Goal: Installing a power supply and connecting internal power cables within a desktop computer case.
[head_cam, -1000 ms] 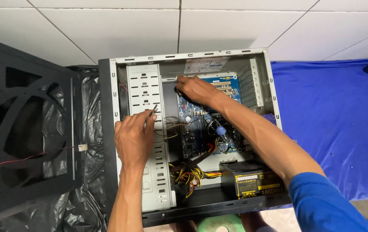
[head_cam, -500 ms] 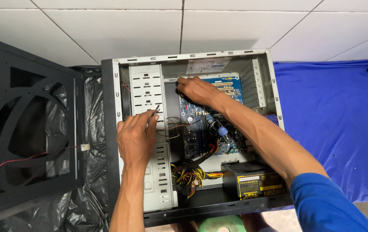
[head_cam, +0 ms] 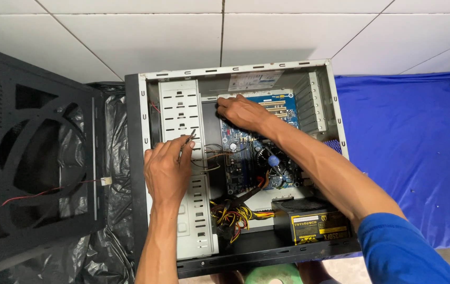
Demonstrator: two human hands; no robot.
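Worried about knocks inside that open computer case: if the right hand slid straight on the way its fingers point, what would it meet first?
Likely the pale metal drive bay cage: the right hand, resting at the blue motherboard top corner, points toward it across a dark gap. Depth is unclear.

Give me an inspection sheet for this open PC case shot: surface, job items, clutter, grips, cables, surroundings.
Surface: white tiled floor; black plastic sheet under the case.
Job's things: open computer case lying flat; blue motherboard; drive cage; power supply.
Clutter: removed black side panel at left.
Grips: left hand pinches a thin tool over the cage; right hand rests on the motherboard's top edge.
Cables: yellow, red and black bundle by the power supply; thin wires mid-case.
Surroundings: blue cloth at right.
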